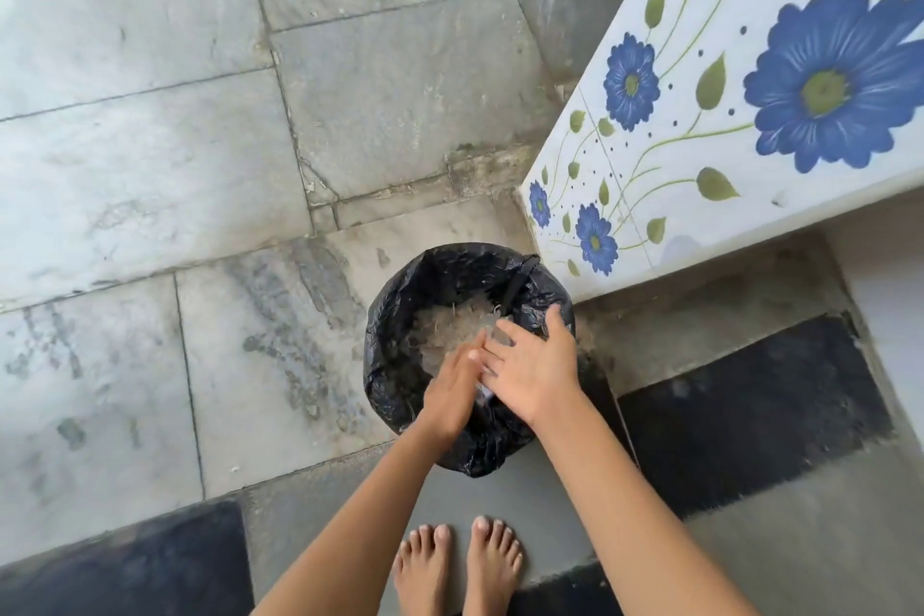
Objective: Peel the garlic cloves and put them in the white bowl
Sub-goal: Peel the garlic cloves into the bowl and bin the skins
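**Both hands flat over the lined bin, gripping nothing**

- Left hand (450, 390): fingers straight and close together, seen edge-on, tips pointing into the bin.
- Right hand (537, 368): palm down, fingers straight and fanned wide. Its thumb side touches the left fingertips.
- Neither hand is curled round anything. A small white scrap (484, 393) shows in the gap between the two palms; can't tell if it's stuck to skin or loose.
- Papery scraps (445, 330): a pale, flaky heap that looks like garlic skin, inside the bin directly below and just beyond the left fingertips. It's the only garlic material in view.
- Bin (395, 365): round, lined with a black plastic bag folded over the rim. The rim passes under both wrists and sits just past the right fingertips.
- Flowered tile panel (750, 90): white with blue flowers, its corner just beyond the right fingertips, close to the bin rim.
- Grey stone floor (200, 165) lies past the left fingers.
- Bare feet (457, 565) are behind the wrists, near the bin.
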Motion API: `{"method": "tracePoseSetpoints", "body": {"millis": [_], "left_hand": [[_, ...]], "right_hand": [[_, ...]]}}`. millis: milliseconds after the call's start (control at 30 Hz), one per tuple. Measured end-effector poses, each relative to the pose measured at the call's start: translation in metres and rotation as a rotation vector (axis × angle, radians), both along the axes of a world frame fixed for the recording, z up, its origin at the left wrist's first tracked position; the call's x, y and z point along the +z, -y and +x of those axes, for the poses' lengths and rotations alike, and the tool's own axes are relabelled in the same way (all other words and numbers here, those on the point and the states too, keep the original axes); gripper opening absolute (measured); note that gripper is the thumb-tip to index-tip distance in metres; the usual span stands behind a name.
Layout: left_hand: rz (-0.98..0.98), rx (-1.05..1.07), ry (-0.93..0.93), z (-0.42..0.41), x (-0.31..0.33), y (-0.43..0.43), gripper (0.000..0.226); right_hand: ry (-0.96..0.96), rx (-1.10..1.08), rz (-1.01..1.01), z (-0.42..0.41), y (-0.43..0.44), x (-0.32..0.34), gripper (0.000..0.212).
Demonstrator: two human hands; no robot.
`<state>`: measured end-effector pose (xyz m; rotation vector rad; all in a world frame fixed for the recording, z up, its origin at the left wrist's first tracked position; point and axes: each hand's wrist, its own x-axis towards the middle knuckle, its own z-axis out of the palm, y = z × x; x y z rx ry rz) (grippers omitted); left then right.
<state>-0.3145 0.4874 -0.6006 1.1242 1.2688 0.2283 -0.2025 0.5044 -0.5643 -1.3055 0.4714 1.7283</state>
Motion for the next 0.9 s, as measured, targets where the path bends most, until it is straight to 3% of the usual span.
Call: {"method": "tracePoseSetpoints", "body": {"millis": [67,167,300,400,500,633,700,900], "left_hand": [[-0.026,0.146,0.039,0.006,0.004,-0.007,0.052],[0.09,0.02,0.187,0.021,0.026,-0.007,0.045],[-0.002,0.124,0.092,0.017,0.035,-0.006,0.037],[0.065,0.118,0.011,0.01,0.071,-0.012,0.045],[0.289,0.038,-0.202,-0.002,0.141,-0.017,0.048],[0.526,-0.072,-0.32,-0.018,0.273,-0.009,0.047],[0.623,-0.124,-0.33,-0.023,0.33,0.0,0.054],[0.939,-0.17,-0.22,-0.011,0.494,0.057,0.054]], "right_hand": [[0.05,-0.013,0.011,0.004,0.002,0.003,0.078],[0.043,0.042,-0.01,0.006,0.001,0.009,0.08],[0.083,0.09,0.068,0.005,0.0,0.036,0.075],[0.417,0.339,0.077,0.011,0.01,0.071,0.055],[0.795,0.583,0.134,0.023,0.024,0.13,0.05],[1.584,1.059,0.268,0.026,0.06,0.24,0.049],[1.761,1.046,0.315,0.022,0.077,0.294,0.053],[2.074,0.672,0.371,0.019,0.168,0.456,0.054]]}}
